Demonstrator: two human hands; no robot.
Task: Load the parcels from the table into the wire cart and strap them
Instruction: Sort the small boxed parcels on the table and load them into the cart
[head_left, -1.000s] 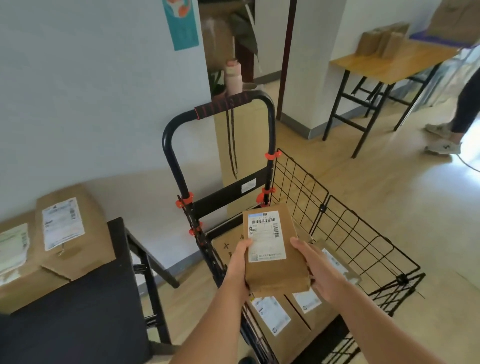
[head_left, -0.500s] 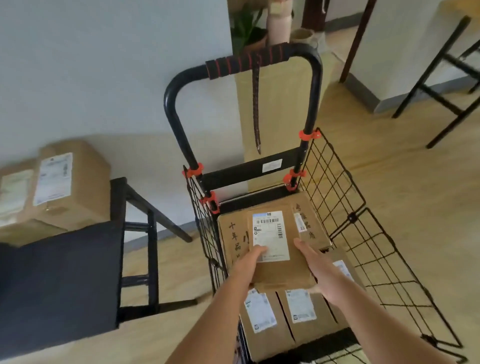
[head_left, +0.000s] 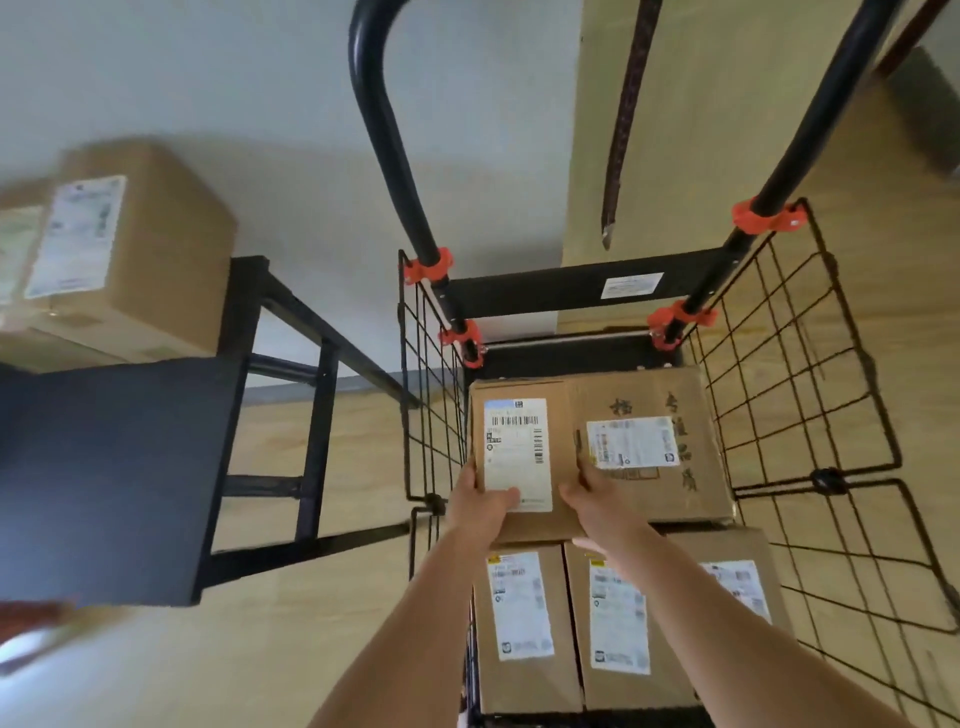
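Both hands on one small parcel (head_left: 524, 457), held over the far left part of the wire cart (head_left: 810, 395). The left hand (head_left: 480, 506) grips the parcel's near left corner, thumb lying across the white label. The right hand (head_left: 602, 506) grips the near right edge, fingers curled round the side. The parcel lies flat, label up, above a larger carton (head_left: 691, 483) that fills the far half of the basket (whether the two touch, I cannot tell). In the near half three labelled parcels sit side by side: near-left parcel (head_left: 524, 623), middle parcel (head_left: 618, 629), and a third parcel (head_left: 737, 551) partly hidden by the right forearm. The handle (head_left: 387, 140), black tubing, rises at the cart's far end, fixed with orange clamps (head_left: 428, 265). A dark strap (head_left: 623, 119) hangs loose from above, its tip ending just over the black crossbar. Left of the cart stands a dark table (head_left: 104, 467). A cardboard box (head_left: 156, 249) sits at the table's far edge, its label blurred. The floor (head_left: 337, 649) is light wood.
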